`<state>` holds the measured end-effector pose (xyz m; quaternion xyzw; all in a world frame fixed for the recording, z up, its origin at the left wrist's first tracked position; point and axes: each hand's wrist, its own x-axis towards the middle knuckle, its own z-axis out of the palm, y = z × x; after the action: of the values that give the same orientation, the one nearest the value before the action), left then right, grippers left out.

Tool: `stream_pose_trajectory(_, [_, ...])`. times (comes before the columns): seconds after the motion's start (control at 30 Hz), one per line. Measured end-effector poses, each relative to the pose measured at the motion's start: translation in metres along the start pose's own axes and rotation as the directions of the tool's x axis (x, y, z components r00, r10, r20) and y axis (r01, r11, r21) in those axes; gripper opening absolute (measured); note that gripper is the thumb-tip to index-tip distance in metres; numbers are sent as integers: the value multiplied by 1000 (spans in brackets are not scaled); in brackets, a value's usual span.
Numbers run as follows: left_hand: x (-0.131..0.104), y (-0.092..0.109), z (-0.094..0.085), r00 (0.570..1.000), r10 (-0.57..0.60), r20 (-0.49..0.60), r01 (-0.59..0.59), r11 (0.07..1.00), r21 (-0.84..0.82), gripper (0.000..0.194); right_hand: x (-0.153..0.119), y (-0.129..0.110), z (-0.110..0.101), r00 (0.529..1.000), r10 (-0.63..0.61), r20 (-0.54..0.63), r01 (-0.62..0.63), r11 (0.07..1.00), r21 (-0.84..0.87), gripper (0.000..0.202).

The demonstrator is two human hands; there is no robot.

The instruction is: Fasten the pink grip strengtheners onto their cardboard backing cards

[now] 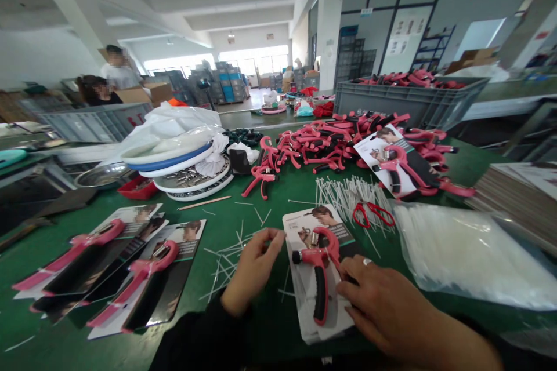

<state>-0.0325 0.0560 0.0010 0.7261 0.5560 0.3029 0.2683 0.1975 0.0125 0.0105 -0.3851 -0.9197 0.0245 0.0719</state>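
Observation:
In the head view, a pink and black hand grip exerciser (pixel 321 278) lies on a printed backing card (pixel 298 226), with more cards stacked beneath it. My right hand (pixel 387 301) is closed at the right side of the exerciser, its fingers curled over the pink handle and the card's edge. At the card's left edge is my left hand (pixel 255 266), its thumb and fingers pinched together; whatever is between the fingertips is too small to make out. Loose white cable ties (pixel 226 261) lie scattered beside my left hand.
Carded exercisers (pixel 152 278) lie at left. Behind are a pile of pink exercisers (pixel 322 142), a cable tie bundle (pixel 343 197), red-handled scissors (pixel 363 215) and a plastic bag (pixel 470 249). A grey crate (pixel 391 101) and stacked round trays (pixel 174 159) stand farther back. Two people are beyond.

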Motion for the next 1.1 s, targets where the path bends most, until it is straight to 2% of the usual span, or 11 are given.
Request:
stream_pose_trajectory(0.03, [-13,-5,-2,997,-64,41,66,996,-54,55,0,-2,3,1000,-7,-13,6,998,-55,21])
stream_pose_trajectory(0.07, [-26,-9,-2,969,-178,171,215,949,-231,56,2,-3,5,1000,-16,-21,14,995,-101,24])
stream_pose_trajectory(0.13, [-48,-15,2,903,-220,369,379,812,-443,56,5,-6,8,999,-31,-29,26,988,-151,25])
stream_pose_trajectory(0.2, [-63,-18,12,902,-138,410,384,691,-613,54,8,-7,6,999,-31,-27,26,989,-146,23])
stream_pose_trajectory(0.3, [-69,-20,30,933,-66,355,324,586,-743,50,4,-8,1,999,-30,-31,27,997,-78,18])
stream_pose_trajectory(0.47, [-63,-19,46,954,-166,252,296,667,-684,34,-10,-11,10,998,25,-59,-27,999,-28,17])
stream_pose_trajectory(0.6, [-57,-11,47,999,26,20,-9,821,-571,23,-6,-11,21,989,59,-132,-50,996,72,14])
stream_pose_trajectory(0.7, [-53,-5,48,973,213,-91,-231,870,-435,18,3,-7,24,972,103,-210,-58,975,214,10])
stream_pose_trajectory(0.83, [-50,-1,53,960,244,-137,-273,922,-273,18,6,-2,30,938,129,-322,-38,961,275,10])
stream_pose_trajectory(0.97, [-50,-2,56,912,370,-179,-399,901,-170,18,3,-4,37,875,175,-451,-44,957,286,22])
stream_pose_trajectory(1.1, [-49,-5,54,882,436,-180,-459,882,-107,22,4,-8,39,855,208,-476,-71,955,289,28])
